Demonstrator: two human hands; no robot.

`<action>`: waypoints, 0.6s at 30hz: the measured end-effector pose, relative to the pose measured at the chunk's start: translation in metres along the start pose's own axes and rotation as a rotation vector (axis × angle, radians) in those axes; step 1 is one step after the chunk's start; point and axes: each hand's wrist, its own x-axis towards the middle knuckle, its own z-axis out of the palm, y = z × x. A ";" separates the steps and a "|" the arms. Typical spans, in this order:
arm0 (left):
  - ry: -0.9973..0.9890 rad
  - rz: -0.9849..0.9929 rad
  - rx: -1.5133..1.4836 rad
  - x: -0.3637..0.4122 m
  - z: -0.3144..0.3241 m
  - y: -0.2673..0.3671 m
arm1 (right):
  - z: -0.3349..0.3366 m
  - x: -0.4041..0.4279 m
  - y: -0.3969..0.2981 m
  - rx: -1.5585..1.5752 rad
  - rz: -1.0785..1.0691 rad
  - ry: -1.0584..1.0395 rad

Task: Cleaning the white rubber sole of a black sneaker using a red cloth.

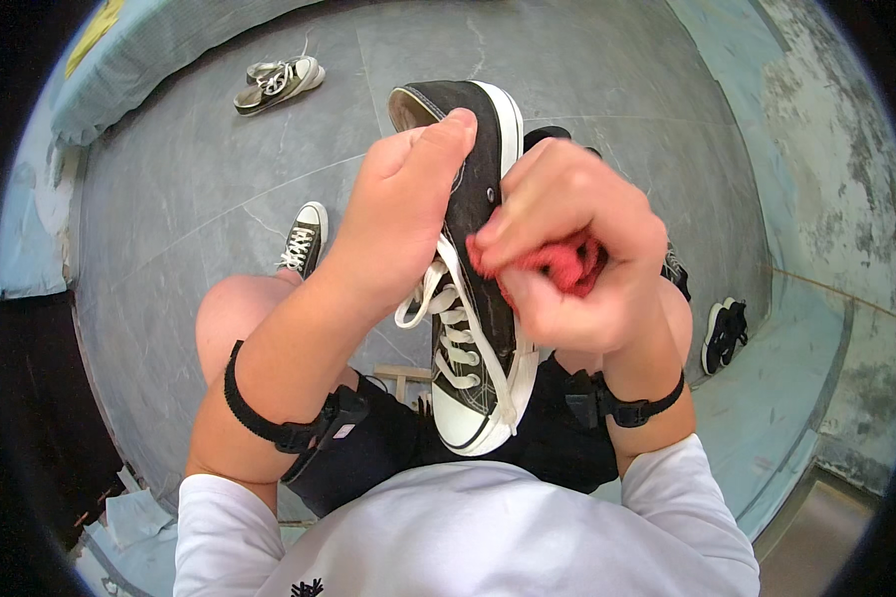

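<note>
A black canvas sneaker (469, 298) with a white rubber toe cap and white sole is held up before me, its toe towards my body. My left hand (407, 201) grips its upper near the ankle opening, thumb on the canvas. Loose white laces (463, 295) hang over the tongue and the side. My right hand (590, 239) pinches a bunched red cloth (560, 265) against the side of the shoe. That hand is slightly blurred, and the cloth is partly hidden inside its fingers.
A pair of dark sneakers (280, 83) lies on the grey tiled floor (194, 179) at the far left. Black shoes (724, 336) stand by the right wall. I wear a black-and-white sneaker (306, 237) on my left foot. A blue-draped bed or bench edge (142, 67) borders the upper left.
</note>
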 end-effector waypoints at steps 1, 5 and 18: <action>0.046 0.037 0.043 0.000 0.004 -0.002 | 0.001 0.000 0.005 -0.052 -0.043 0.081; 0.084 0.062 0.077 0.001 0.002 -0.003 | 0.009 0.001 0.002 -0.130 0.033 0.171; 0.131 -0.010 -0.045 -0.002 0.011 0.006 | 0.011 -0.002 0.002 -0.064 0.055 0.175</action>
